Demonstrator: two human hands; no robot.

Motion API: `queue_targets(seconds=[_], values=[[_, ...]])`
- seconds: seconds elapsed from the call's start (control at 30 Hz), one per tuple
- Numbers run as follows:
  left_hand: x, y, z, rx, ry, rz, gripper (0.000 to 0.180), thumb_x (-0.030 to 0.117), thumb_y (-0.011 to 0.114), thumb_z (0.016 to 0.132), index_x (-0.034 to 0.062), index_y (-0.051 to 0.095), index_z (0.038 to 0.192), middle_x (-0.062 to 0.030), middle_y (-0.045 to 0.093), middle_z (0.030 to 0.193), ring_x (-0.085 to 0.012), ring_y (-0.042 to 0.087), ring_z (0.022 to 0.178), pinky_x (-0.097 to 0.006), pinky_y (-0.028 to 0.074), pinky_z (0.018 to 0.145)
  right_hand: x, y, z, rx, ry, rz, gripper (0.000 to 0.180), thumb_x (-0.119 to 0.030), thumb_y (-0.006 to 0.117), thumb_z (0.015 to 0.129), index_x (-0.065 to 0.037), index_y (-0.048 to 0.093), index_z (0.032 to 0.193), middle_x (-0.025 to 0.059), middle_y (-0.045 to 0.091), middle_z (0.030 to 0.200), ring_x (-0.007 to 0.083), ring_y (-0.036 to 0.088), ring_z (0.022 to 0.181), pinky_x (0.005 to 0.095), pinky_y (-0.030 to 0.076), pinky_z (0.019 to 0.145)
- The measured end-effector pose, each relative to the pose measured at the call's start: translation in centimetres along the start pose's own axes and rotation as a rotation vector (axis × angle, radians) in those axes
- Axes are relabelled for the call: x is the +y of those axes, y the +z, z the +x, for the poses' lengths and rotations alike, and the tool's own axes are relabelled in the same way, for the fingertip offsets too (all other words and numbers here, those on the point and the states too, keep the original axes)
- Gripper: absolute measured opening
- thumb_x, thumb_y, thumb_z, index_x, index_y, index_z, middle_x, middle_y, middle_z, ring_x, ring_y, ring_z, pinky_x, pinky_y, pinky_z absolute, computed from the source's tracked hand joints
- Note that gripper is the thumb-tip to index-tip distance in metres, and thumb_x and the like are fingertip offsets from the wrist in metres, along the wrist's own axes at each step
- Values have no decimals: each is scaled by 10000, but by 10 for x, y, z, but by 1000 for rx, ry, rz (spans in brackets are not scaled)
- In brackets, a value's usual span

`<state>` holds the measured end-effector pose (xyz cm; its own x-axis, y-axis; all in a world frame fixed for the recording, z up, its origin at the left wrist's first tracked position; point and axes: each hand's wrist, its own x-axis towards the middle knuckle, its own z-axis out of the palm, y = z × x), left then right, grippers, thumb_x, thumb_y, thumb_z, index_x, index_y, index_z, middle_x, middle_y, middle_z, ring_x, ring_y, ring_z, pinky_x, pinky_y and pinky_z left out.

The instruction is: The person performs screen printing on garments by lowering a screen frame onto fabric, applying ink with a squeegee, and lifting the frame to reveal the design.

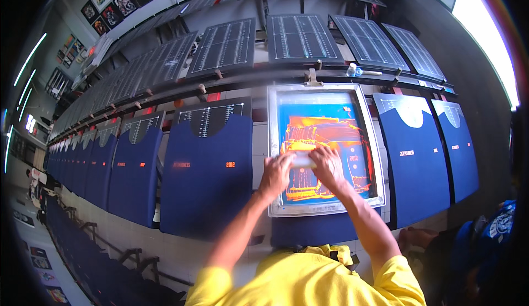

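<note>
A silver-framed printing screen (375,163) lies in front of me over a board that bears a navy blue shirt (314,230). Its blue mesh is streaked with orange ink (325,128). Across the mesh, both my hands grip a pale squeegee (301,160), slightly blurred. My left hand (277,175) is closed around its left end. The right end sits in the closed fingers of my right hand (329,167). A metal hinge clamp (313,79) stands at the screen's far edge. The squeegee's blade cannot be made out.
Navy shirts (208,187) with small orange prints lie on boards in a row to the left, and two more (416,165) lie close on the right. Grey marked boards (223,44) line the far side. A small bottle (352,70) rests on the rail. Another person (490,245) is at the lower right.
</note>
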<state>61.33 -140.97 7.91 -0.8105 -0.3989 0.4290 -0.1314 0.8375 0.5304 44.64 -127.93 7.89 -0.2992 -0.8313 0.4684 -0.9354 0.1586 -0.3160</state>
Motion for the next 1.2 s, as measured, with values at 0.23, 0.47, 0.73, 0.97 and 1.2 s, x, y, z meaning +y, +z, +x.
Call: queue_targets(seconds=[0.23,0.47,0.73,0.97,1.2], values=[[69,-10,-120,-84,-68,-12,396,20,600,893,66,579,1286,-74,597,1351,-188,556,1277,-426,356,999,-62,-30,-109,-208,-13,-28,478,-49,674,638,-65,649,1115,65,627,1164,253,582,1062,422,443,872],[24,18,-70,17,-16,27,402,-3,582,886,70,572,1281,-91,611,1307,-232,608,1156,-419,373,947,-20,7,-61,-78,-4,-69,459,8,690,575,-63,666,1027,52,646,1027,266,581,916,403,442,757],[-21,8,32,28,-29,-34,211,62,573,947,94,614,1152,-74,692,1057,-251,663,941,-422,363,882,13,1,33,-166,59,-72,279,-51,758,661,-90,724,935,51,671,957,263,626,967,398,481,856],[45,-10,-70,14,1,19,335,54,596,914,97,623,1246,-64,667,1238,-211,631,1106,-427,343,952,-38,-28,-67,-94,-4,-45,386,-45,734,633,-92,671,1011,38,664,1042,259,599,985,414,458,832],[67,6,-144,2,15,55,337,123,628,919,109,597,1255,-31,627,1305,-168,578,1238,-426,339,981,-68,-29,-134,-234,-3,-54,622,-264,838,679,-82,638,1239,61,599,1272,238,557,1168,412,442,933]])
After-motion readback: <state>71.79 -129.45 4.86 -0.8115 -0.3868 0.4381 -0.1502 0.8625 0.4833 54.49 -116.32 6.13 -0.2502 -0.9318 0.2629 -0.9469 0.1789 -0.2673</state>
